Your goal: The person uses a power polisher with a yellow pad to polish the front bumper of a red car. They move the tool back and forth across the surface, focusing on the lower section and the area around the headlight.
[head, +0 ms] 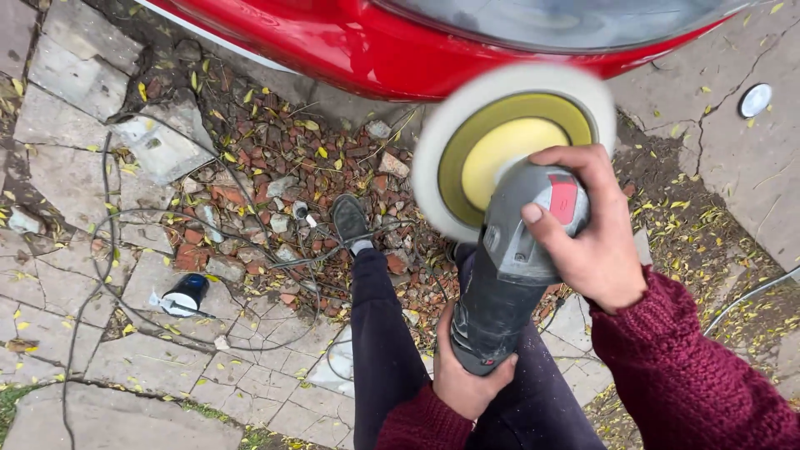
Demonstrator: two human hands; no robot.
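Observation:
I hold a grey power polisher (pixel 508 275) in front of me, pointing up toward a red car (pixel 392 50). Its round pad (pixel 508 146), white foam around a yellow backing, is blurred as if spinning. My right hand (pixel 587 229) wraps the polisher's head with the red switch. My left hand (pixel 467 379) grips the rear of its body. Both sleeves are dark red knit. The pad hangs just below the car's headlight (pixel 558 21), apart from it.
My dark-trousered legs and one shoe (pixel 350 221) stand on broken stone paving with red rubble and yellow leaves. A black cable (pixel 108 275) loops over the ground at left. A small dark bottle (pixel 185 293) lies there. A round white disc (pixel 756 100) sits at upper right.

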